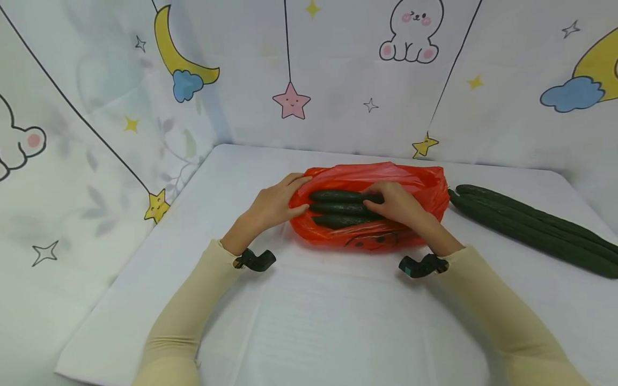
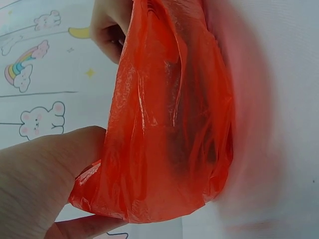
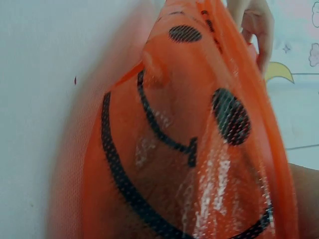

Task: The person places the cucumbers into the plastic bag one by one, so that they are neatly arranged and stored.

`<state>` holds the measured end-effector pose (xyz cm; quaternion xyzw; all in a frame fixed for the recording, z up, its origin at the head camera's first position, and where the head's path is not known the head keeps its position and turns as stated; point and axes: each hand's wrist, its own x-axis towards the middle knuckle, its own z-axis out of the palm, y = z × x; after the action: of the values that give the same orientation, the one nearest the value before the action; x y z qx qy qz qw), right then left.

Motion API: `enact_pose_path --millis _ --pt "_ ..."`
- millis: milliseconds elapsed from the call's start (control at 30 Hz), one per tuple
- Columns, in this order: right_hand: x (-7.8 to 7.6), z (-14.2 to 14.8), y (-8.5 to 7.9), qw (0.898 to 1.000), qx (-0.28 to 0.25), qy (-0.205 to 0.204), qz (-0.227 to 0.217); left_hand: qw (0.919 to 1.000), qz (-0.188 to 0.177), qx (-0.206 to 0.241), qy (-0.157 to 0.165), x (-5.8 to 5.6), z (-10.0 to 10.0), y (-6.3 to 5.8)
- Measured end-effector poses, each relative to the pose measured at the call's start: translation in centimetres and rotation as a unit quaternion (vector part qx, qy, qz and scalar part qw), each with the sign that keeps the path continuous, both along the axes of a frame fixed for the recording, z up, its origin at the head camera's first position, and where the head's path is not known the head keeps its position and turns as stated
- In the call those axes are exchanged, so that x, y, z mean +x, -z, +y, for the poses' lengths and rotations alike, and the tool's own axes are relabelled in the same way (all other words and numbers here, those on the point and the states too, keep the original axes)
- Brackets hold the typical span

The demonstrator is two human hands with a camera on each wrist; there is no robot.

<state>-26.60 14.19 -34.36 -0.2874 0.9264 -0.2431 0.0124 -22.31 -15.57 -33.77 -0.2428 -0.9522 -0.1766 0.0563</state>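
A red plastic bag (image 1: pixel 372 174) lies in the middle of the table with its mouth facing up. Three dark green cucumbers (image 1: pixel 338 208) lie side by side inside it. My left hand (image 1: pixel 272 203) holds the bag's left edge, thumb and fingers spread along the opening. In the left wrist view, red plastic (image 2: pixel 149 164) hides parts of the fingers. My right hand (image 1: pixel 398 202) reaches into the mouth and grips the right part of the far cucumber between thumb and fingers. In the right wrist view the printed bag side (image 3: pixel 164 174) covers the cucumbers.
More long cucumbers (image 1: pixel 531 225) lie side by side on the white table (image 1: pixel 338 321), right of the bag. A patterned cloth backdrop (image 1: pixel 347 80) hangs behind the table. Black camera mounts (image 1: pixel 258 261) sit at both wrists.
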Motion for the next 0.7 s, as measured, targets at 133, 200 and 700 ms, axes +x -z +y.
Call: enact_pose_path --millis 133,200,700 --pt "0.5 0.3 0.0 1.0 -0.013 0.003 0.009 1.0 0.0 0.002 0.002 0.1 0.0 0.0" --pt "0.8 0.5 0.0 1.0 -0.023 0.008 0.013 1.0 0.001 0.003 0.002 0.1 0.0 0.0" --pt "2.5 2.6 -0.4 0.997 -0.063 0.018 0.049 1.0 0.006 -0.005 0.004 0.0 0.0 0.0"
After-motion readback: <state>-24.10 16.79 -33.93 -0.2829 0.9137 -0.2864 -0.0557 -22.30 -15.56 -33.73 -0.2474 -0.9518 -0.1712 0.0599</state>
